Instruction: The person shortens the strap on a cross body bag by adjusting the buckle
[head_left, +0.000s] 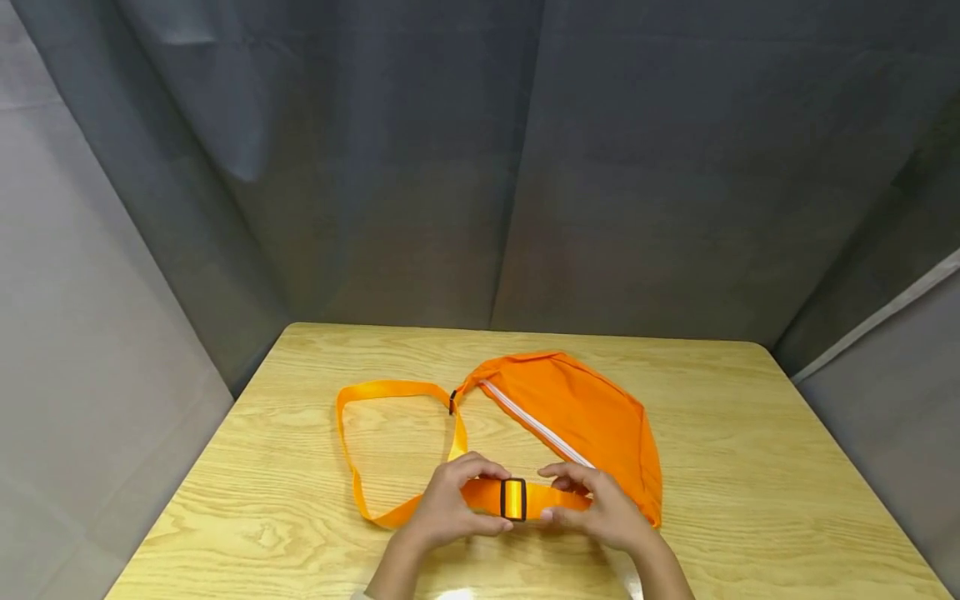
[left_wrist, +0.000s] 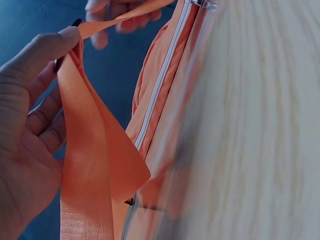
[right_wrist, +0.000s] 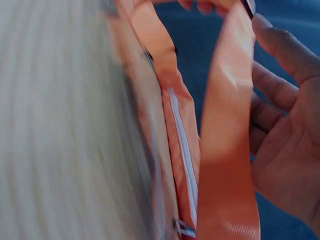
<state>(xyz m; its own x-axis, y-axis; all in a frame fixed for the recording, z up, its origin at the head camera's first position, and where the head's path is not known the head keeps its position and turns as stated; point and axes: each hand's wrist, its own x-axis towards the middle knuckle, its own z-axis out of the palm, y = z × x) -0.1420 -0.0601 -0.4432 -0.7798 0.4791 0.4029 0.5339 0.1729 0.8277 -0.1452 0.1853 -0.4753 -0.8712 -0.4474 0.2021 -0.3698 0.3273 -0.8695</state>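
An orange bag (head_left: pixel 573 408) with a white zipper (head_left: pixel 536 423) lies on the table. Its orange strap (head_left: pixel 382 389) loops out to the left, and the near stretch is raised between both hands. My left hand (head_left: pixel 450 504) pinches the black strap slider (head_left: pixel 513 500), thumb on the near edge and fingers on the far one. In the left wrist view the left thumb (left_wrist: pixel 70 35) presses against the slider and webbing. My right hand (head_left: pixel 600 504) holds the strap just right of the slider, thumb low and fingers above; in the right wrist view the webbing (right_wrist: pixel 227 130) hangs before its fingers.
The wooden table (head_left: pixel 750 467) has rounded far corners. Behind it hangs a dark grey curtain (head_left: pixel 390 167), with lighter grey panels (head_left: pixel 97 292) at the sides. A second black strap fitting (head_left: pixel 452 402) lies near the bag's left corner.
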